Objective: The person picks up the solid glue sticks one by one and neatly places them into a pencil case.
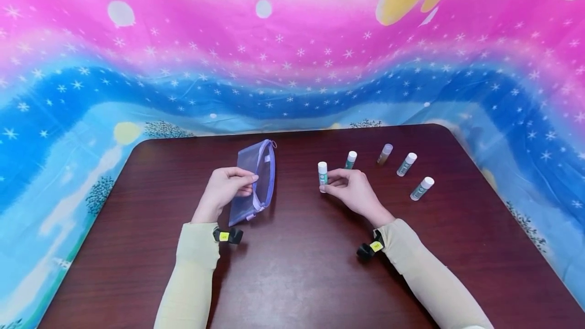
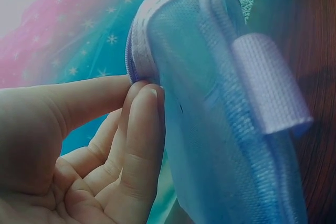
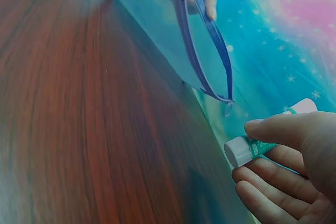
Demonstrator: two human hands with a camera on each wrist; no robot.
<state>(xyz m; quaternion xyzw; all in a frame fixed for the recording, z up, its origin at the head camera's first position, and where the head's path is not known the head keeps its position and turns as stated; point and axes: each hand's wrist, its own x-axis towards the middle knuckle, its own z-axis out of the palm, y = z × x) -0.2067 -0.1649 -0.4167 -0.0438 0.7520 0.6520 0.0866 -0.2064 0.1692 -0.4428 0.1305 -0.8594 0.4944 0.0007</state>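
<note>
A purple mesh zipper pouch point(image 1: 247, 159) stands on its side at left centre, its zippered mouth gaping toward the right. My left hand point(image 1: 221, 187) pinches one edge of that mouth between thumb and fingers; the left wrist view shows the white zipper tape point(image 2: 142, 51) at the fingertips. Right of the pouch, my right hand point(image 1: 354, 192) grips a glue stick point(image 1: 322, 172) with a white cap and green label, held nearly upright. In the right wrist view the thumb lies across the glue stick point(image 3: 257, 148), with its white base pointing toward the table.
Behind my right hand stands a green-labelled glue stick point(image 1: 351, 159). Farther right are a brownish stick with a clear cap point(image 1: 385, 155) and two white-capped glue sticks, one farther back point(image 1: 406, 165) and one nearer point(image 1: 422, 189). A patterned curtain point(image 1: 292, 65) borders the dark wooden table point(image 1: 292, 278).
</note>
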